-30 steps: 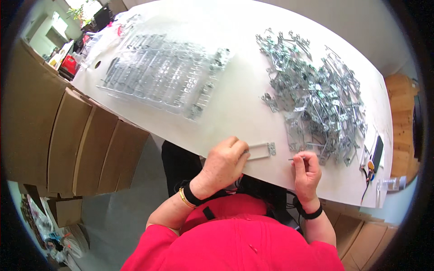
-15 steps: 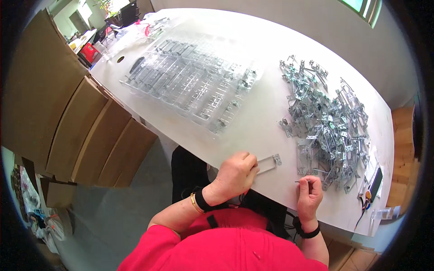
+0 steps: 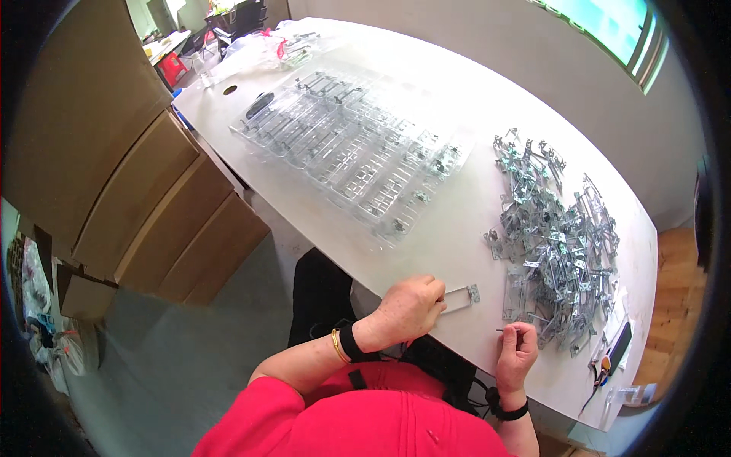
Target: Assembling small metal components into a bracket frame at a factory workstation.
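Observation:
My left hand (image 3: 410,308) is closed at the near end of a slim metal bracket (image 3: 458,298), whose two parallel rods run to a small plate at the far end. The curled fingers hide the bracket's near end. To its right, my right hand (image 3: 517,356) pinches a thin metal pin (image 3: 500,330) between thumb and forefinger; only a short tip sticks out to the left. Just beyond that hand lies a large heap of silvery metal brackets (image 3: 560,251), tangled together on the white table (image 3: 426,259).
Farther left on the table lies a clear plastic compartment tray (image 3: 335,145) with metal parts sorted in it. Orange-and-black pliers (image 3: 603,371) rest at the right edge near a black-handled tool (image 3: 620,343). Cardboard boxes (image 3: 175,221) stand against the left side.
The whole view has tilted, so table, tray and heap sit lower in the picture. Both hands keep nearly the same grip and place by the table edge.

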Demonstrator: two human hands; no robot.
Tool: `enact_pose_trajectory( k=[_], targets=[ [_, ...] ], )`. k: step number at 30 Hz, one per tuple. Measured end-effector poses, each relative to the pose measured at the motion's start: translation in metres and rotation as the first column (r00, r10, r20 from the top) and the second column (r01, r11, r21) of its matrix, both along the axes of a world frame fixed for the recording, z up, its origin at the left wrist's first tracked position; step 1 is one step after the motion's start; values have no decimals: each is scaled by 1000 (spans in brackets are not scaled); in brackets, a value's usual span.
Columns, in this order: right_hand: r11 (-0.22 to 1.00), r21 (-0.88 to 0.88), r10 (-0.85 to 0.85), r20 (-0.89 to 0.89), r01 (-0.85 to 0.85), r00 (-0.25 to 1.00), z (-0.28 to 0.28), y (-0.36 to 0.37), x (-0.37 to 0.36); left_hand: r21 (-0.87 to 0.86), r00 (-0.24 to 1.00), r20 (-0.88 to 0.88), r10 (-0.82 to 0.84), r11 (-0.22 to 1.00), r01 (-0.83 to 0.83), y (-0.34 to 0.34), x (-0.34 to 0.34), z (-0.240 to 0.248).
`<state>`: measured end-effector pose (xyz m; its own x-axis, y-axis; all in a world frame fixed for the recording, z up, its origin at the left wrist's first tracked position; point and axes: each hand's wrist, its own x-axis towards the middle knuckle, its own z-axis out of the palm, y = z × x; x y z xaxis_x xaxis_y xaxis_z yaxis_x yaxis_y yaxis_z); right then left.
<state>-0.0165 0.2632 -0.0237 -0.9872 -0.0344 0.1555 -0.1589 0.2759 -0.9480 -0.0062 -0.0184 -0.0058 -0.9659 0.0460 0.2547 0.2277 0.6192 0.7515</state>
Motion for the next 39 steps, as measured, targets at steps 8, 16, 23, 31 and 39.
enact_pose_trajectory(
  k=[8, 16, 23, 31, 39],
  targets=[
    [1000, 1, 4, 5, -4, 1000, -2, 0, -2, -24, 986, 132, -106, 994, 110, -8, -1, 10],
    [1000, 20, 11, -2, -11, 1000, -5, 3, -5, 22, 988, 44, -151, 988, 150, -50, -8, 67],
    [1000, -15, 12, 18, -12, 1000, -3, 4, -5, 164, 993, 8, 115, 980, -115, -111, -42, 126],
    [1000, -14, 29, 43, -28, 999, -5, 4, -5, 12, 867, -134, 479, 876, -482, -205, -119, 162],
    [999, 4, 48, 53, -48, 997, 0, 5, -5, -39, 801, 130, 585, 810, -585, -253, -193, 158]
  ],
)
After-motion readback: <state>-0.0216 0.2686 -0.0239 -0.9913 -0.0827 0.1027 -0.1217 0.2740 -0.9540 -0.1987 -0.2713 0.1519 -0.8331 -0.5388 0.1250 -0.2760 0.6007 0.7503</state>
